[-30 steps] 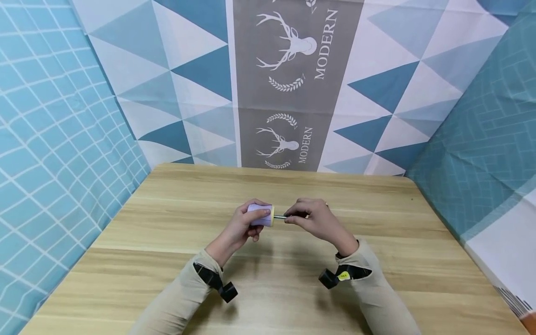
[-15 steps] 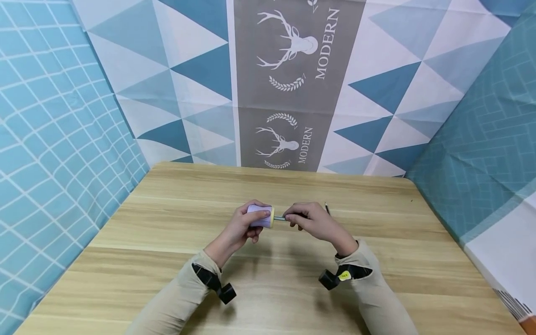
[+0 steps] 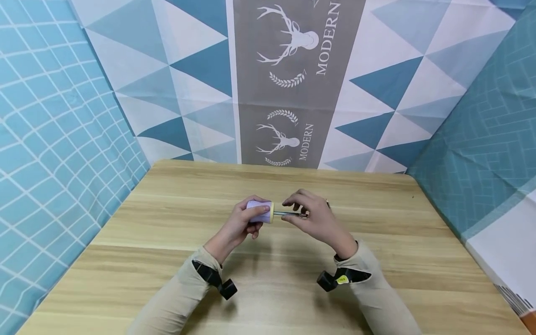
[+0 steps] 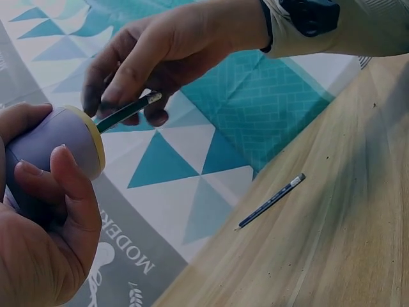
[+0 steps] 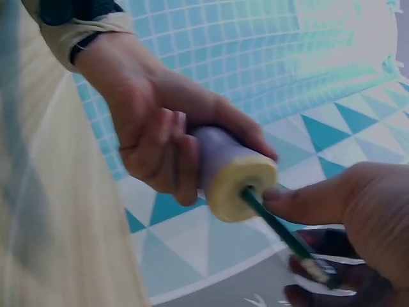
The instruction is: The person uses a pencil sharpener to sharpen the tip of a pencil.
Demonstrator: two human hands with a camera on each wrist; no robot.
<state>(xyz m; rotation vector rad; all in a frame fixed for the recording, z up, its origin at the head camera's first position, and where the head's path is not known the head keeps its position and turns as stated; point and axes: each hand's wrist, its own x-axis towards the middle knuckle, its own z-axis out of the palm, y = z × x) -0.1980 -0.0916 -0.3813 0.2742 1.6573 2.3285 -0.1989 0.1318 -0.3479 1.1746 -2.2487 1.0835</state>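
In the head view my left hand (image 3: pixel 240 221) grips a purple pencil sharpener (image 3: pixel 259 211) with a yellow rim, thumb along its upper side. A green pencil (image 3: pixel 289 213) sticks out of the sharpener's hole, pointing right; the right wrist view shows the pencil (image 5: pixel 287 236) going into the hole in the yellow face. My right hand (image 3: pixel 316 218) is around the pencil's outer end with thumb and fingers spread apart. The thumb lies close beside the pencil; whether it touches is unclear. The pencil's tip is hidden inside the sharpener.
A dark blue pencil (image 4: pixel 271 201) lies on the wooden table (image 4: pixel 345 236), mostly hidden behind my right hand in the head view. Patterned cloths stand around the table: blue grid (image 3: pixel 50 139) left, triangles behind, teal (image 3: pixel 481 139) right.
My right hand's fingers have lifted and spread from the green pencil, so more of it shows. The left hand still grips the sharpener in nearly the same place.
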